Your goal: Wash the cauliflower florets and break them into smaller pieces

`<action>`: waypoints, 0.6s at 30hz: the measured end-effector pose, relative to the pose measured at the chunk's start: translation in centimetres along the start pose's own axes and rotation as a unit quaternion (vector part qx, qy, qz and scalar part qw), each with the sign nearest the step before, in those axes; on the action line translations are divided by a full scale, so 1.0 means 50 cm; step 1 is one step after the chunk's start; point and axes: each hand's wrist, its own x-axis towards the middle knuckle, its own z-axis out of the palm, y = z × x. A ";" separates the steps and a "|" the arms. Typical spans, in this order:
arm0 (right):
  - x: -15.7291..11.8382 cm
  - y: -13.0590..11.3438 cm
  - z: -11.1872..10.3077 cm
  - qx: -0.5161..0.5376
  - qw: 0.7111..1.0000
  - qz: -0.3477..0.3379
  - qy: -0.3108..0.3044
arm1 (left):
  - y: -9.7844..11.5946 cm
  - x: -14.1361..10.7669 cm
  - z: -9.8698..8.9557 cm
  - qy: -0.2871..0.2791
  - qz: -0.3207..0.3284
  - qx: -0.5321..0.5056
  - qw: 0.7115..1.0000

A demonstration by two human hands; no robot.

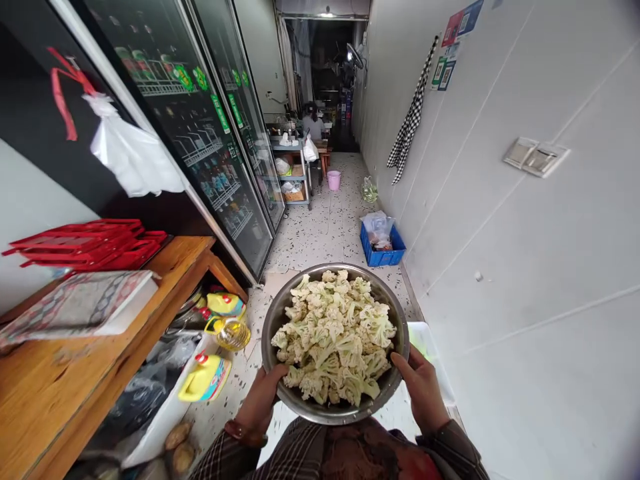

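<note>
A round steel bowl (270, 320) heaped with cauliflower florets (335, 333) is held up in front of my body, above the floor. My left hand (260, 400) grips its lower left rim, thumb over the edge. On the lower right rim my right hand (423, 390) is closed the same way, with its thumb on the inside. The fingers beneath the bowl are hidden on both sides. Partly behind the bowl and my right hand, a white tray (440, 367) sits low by the wall.
A wooden table (165, 293) with red racks (95, 243) stands at left, yellow jugs (207, 380) below it. Glass-door fridges (210, 147) line the left. Ahead are a blue crate (367, 252), a pink bucket (333, 180), a trolley (300, 177) and a seated person (313, 123).
</note>
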 end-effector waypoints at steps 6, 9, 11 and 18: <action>0.265 -0.080 0.077 -0.007 0.997 -0.017 0.074 | 0.205 0.236 0.165 -0.078 0.012 0.043 0.996; 0.393 -0.118 0.103 -0.002 0.995 -0.019 0.099 | 0.295 0.343 0.250 -0.119 0.016 0.049 0.992; 0.492 -0.135 0.121 0.006 0.994 -0.022 0.103 | 0.345 0.424 0.307 -0.131 0.017 0.051 0.990; 0.906 -0.223 0.215 0.017 0.998 -0.002 0.056 | 0.517 0.688 0.492 -0.059 0.006 0.040 0.997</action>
